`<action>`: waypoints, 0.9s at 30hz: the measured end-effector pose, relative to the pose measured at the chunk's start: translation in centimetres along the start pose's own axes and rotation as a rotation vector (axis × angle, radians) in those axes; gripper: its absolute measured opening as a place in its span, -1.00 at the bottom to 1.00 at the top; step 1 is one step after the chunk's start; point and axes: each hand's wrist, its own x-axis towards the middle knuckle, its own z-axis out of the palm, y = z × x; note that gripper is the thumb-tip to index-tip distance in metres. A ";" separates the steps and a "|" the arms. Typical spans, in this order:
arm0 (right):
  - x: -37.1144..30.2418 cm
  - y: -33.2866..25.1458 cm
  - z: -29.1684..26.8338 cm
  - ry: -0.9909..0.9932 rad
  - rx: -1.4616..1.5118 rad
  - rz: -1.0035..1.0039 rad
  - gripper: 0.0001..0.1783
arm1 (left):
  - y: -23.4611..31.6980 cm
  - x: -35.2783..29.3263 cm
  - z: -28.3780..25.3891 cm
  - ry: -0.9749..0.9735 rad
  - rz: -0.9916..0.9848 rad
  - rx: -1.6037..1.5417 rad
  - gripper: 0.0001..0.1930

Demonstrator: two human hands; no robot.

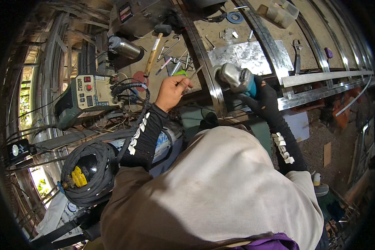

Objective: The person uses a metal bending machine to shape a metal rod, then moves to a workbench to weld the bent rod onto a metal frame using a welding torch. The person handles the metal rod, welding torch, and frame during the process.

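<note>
My left hand [171, 91], bare with a black sleeve on the forearm, is closed with fingertips pinched round a thin, short metal rod [196, 71] pointing up and to the right. In a dark glove, my right hand [265, 99] grips the teal body of an angle grinder [235, 79]. The grinder's silver head lies over the shiny metal frame [214, 93], close to one of its bars. Its disc is mostly hidden, so I cannot tell whether it touches the bar. A bright green item [180, 73] shows just behind my left hand.
At left stands a welding machine [89, 95] with cables, above a coiled black hose [91, 196]. Beyond my left hand lie a mallet [154, 54], hex keys and a steel bottle [127, 48]. An adjustable wrench [297, 56] and a sheet of metal [254, 56] lie among the frame bars.
</note>
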 end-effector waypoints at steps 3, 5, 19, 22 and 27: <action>0.1 -0.5 0.2 0.128 0.134 -0.081 -0.23 | 0.2 0.3 0.1 -0.002 0.217 0.104 -0.67; 0.2 -0.9 0.2 0.102 0.167 -0.046 -0.23 | 0.3 0.7 0.3 -0.009 0.233 0.128 -0.70; 0.4 -0.3 -0.1 0.042 0.080 0.006 -0.21 | 1.5 1.1 0.4 0.056 0.342 0.154 -0.81; -0.2 1.5 0.2 -0.042 0.384 0.280 -0.27 | 1.8 1.2 0.0 0.172 0.517 0.331 -0.91; -0.2 2.1 -0.3 -0.371 0.605 0.347 -0.37 | 3.1 1.6 -1.1 0.246 0.841 0.725 -0.74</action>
